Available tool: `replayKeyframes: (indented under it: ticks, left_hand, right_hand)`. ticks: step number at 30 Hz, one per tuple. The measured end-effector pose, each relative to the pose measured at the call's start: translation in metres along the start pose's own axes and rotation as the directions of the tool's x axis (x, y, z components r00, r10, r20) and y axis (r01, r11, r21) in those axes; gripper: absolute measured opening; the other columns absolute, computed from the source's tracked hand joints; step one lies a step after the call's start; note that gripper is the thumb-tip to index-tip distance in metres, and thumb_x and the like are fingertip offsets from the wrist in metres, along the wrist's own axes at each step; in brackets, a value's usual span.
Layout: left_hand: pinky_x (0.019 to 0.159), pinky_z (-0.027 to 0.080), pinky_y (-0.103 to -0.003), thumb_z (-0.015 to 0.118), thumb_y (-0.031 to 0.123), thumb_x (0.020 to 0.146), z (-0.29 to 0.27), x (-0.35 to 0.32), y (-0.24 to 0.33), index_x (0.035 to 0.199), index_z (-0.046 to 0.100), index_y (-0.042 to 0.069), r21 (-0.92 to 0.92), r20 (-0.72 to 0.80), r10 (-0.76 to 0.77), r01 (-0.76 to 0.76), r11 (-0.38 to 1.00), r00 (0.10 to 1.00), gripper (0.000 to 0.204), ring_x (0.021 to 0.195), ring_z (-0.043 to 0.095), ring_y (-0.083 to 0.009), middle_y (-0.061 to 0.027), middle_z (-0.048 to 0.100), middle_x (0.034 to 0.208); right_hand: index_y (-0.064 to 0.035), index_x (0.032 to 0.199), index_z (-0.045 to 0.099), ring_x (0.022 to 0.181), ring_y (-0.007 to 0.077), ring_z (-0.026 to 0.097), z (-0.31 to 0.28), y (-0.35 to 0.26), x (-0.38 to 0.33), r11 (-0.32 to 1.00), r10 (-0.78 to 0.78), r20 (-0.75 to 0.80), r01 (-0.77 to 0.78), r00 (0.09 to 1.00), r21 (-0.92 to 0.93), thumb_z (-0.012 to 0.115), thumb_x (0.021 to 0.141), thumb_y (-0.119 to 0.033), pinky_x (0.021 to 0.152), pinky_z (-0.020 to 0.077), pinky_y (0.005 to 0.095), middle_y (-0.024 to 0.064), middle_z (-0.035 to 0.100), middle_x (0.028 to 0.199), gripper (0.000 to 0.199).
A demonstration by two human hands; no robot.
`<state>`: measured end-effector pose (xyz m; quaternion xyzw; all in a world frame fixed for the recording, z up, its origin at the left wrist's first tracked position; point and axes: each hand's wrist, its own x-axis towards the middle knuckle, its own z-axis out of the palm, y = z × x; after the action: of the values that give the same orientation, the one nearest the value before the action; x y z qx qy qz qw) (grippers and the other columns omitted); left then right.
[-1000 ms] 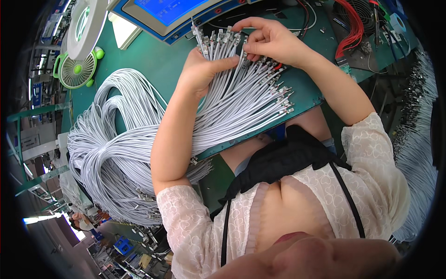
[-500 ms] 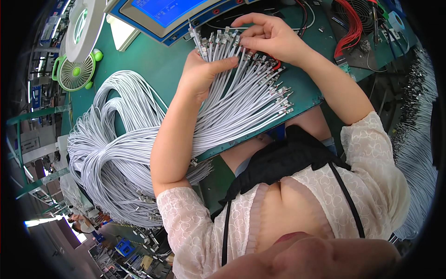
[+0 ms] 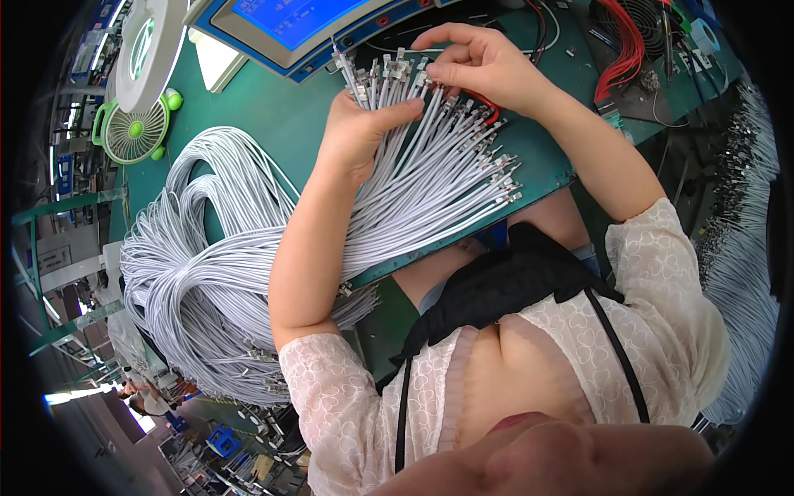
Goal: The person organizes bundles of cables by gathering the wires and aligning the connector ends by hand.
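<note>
A large bundle of white cables (image 3: 413, 219) with small metal-and-clear connector ends fans out across the green bench. My left hand (image 3: 351, 136) is closed around several of the cables near their ends, its thumb laid across them. To its right, my right hand (image 3: 492, 74) pinches one cable by its connector end between thumb and fingertip, with the index finger stretched above. Part of a red lead (image 3: 484, 103) shows beneath the right hand among the cable ends. The cables' looped middle (image 3: 182, 273) lies at the left and hangs over the bench edge.
An instrument with a blue screen (image 3: 294, 21) stands just beyond my hands. A green fan (image 3: 136, 132) and a white ring lamp (image 3: 153, 50) are at the left. Red wires (image 3: 616, 54) and a blue tape roll (image 3: 705, 37) lie far right. More cables (image 3: 744, 264) hang at the right.
Both hands stay almost in place. My right fingertips shift slightly at the connector ends, and a little more of the red lead shows below them.
</note>
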<state>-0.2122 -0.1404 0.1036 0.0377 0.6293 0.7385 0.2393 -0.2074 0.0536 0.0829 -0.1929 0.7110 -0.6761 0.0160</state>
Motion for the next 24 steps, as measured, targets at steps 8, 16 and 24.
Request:
replayKeyframes:
  ticks: [8, 16, 24]
  left_hand:
    - [0.072, 0.05, -0.029, 0.07, -0.006, 0.063, 0.007, -0.0018, 0.0031, 0.096, 0.059, -0.001, -0.025, -0.022, 0.012, -0.013, 1.0, 1.0, 0.035, 0.077, 0.062, -0.017, -0.0088, 0.064, 0.089]
    - [0.071, 0.051, -0.029, 0.069, -0.006, 0.065, 0.0024, 0.0009, -0.002, 0.096, 0.058, -0.001, 0.022, 0.008, -0.005, 0.005, 1.0, 1.0, 0.033, 0.076, 0.062, -0.017, -0.0099, 0.064, 0.089]
    - [0.07, 0.051, -0.029, 0.069, -0.006, 0.066, 0.0022, 0.0021, -0.0011, 0.095, 0.058, -0.002, -0.001, -0.015, 0.007, -0.007, 1.0, 1.0, 0.031, 0.075, 0.062, -0.0168, -0.0095, 0.064, 0.088]
  right_hand:
    - [-0.0039, 0.106, 0.056, 0.065, 0.009, 0.058, -0.0015, 0.0024, 0.0003, 1.0, 0.011, 0.006, -0.011, 1.0, -0.004, 0.057, 0.082, -0.009, 0.058, 0.0487, 0.0229, 0.0067, 0.063, 0.076, 0.025]
    - [-0.0046, 0.108, 0.055, 0.067, 0.0094, 0.059, -0.0003, 0.0019, 0.0, 0.996, -0.042, 0.02, 0.043, 0.999, -0.082, 0.058, 0.081, -0.008, 0.062, 0.0475, 0.0228, 0.006, 0.063, 0.073, 0.027]
    - [-0.0028, 0.105, 0.055, 0.068, 0.011, 0.061, -0.0015, 0.0059, 0.0015, 0.997, -0.065, -0.055, 0.067, 0.996, 0.049, 0.057, 0.082, -0.009, 0.061, 0.0465, 0.0224, 0.0075, 0.063, 0.072, 0.025]
